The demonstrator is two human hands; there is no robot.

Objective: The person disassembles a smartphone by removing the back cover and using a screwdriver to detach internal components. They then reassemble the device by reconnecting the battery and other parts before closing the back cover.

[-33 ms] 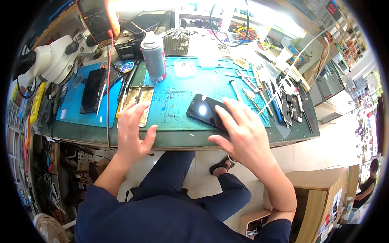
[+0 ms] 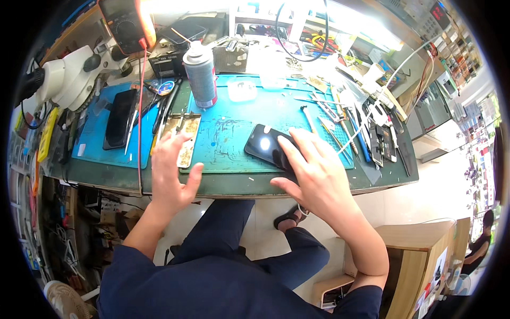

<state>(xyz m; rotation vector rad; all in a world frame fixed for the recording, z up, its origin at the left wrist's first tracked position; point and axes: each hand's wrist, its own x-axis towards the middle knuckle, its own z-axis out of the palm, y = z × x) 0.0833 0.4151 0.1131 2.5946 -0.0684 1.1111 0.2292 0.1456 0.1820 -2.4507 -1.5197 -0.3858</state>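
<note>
A dark smartphone (image 2: 264, 147) lies at a slant near the front of the blue work mat (image 2: 228, 130), its glossy face reflecting a bright light. Over its right end is my right hand (image 2: 317, 169), fingers spread and covering that part; I cannot tell whether the fingertips touch it. My left hand (image 2: 173, 173) hovers open by the bench's front edge, holding nothing. Just beyond it a worn metal holder plate (image 2: 187, 147) rests at the mat's left edge. A spray can (image 2: 200, 77) stands upright farther back.
Another dark phone (image 2: 120, 119) lies on a smaller blue mat at left, near a white microscope (image 2: 69, 77) and a hanging multimeter (image 2: 126, 26). A red cable (image 2: 141, 111) drops over the front edge. Several tools and a small hammer-like tool (image 2: 308, 118) crowd the right side.
</note>
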